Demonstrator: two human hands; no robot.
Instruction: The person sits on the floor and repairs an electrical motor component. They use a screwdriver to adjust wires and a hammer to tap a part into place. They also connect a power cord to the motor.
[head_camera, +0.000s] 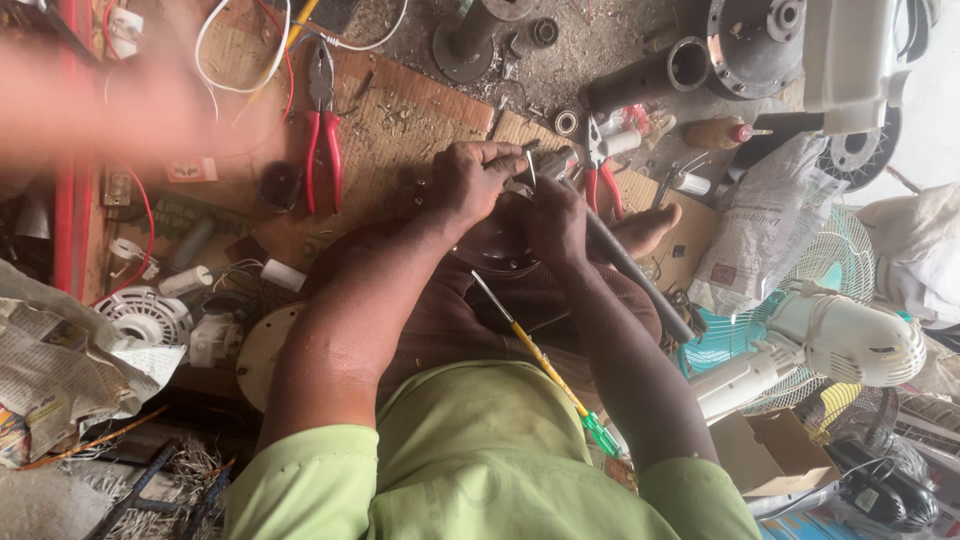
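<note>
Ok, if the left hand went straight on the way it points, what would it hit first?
Likely the right hand, just past the small metal piece the left hand pinches. Beyond that lie the red-handled pliers, though depth is unclear.

Here's a loose, pale-green cotton short-sleeved shirt (480, 460), sleeves ending just above the elbows, fabric a little smudged across the chest. Both forearms are bare, no watch, no bands, no gloves. Below the shirt, brown striped trousers (540, 300) cover the folded legs, and one bare foot (645, 228) shows.
</note>
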